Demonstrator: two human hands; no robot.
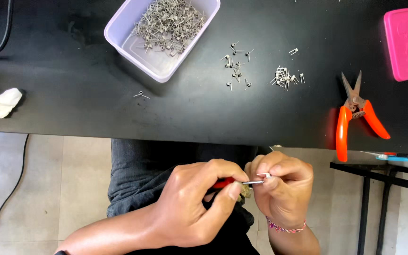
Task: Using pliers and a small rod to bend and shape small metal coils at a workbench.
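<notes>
While the red-handled tool point(234, 182) lies almost level over the lap, its thin metal tip points right toward the small wire coil point(264, 175), so its long axis runs left to right. The left hand point(199, 200) is curled shut around the tool's handle, thumb pressed near the shaft. The right hand point(284, 186) is closed too, pinching the coil between fingertips, just below the black table's point(72, 94) edge.

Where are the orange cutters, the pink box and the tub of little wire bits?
orange cutters point(352, 109): head view, pivot.
pink box point(406, 43): head view, lid middle.
tub point(140, 55): head view, near wall.
</notes>
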